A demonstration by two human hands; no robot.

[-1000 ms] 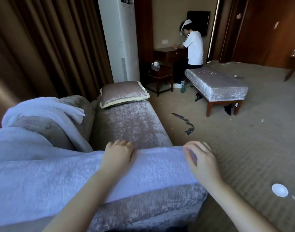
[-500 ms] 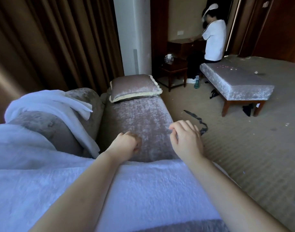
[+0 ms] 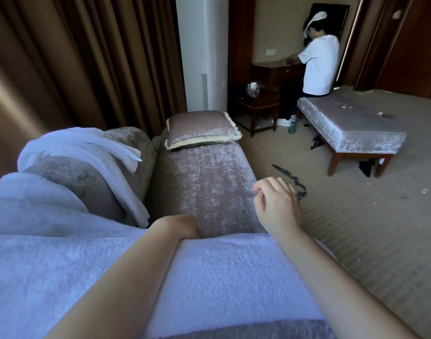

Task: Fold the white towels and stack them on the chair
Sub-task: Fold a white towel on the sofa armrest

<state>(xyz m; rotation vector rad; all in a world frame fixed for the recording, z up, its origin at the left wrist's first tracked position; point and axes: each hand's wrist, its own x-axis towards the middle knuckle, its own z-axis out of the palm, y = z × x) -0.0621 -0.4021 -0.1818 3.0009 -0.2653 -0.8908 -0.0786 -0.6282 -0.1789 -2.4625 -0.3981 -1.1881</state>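
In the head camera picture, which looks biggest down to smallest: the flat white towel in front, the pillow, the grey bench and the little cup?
1. white towel, though it is also nearest the camera
2. bench
3. pillow
4. cup, tiny and far away

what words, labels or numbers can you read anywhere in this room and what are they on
No text here can be read.
air conditioner: a grey strip on its front, no legible marks.
wall plate: too small to read.
bottle on the floor: too blurred to tell whether it carries a label.
shirt: sleeve stripes only, no words.
towel: plain white, no print or tag showing.
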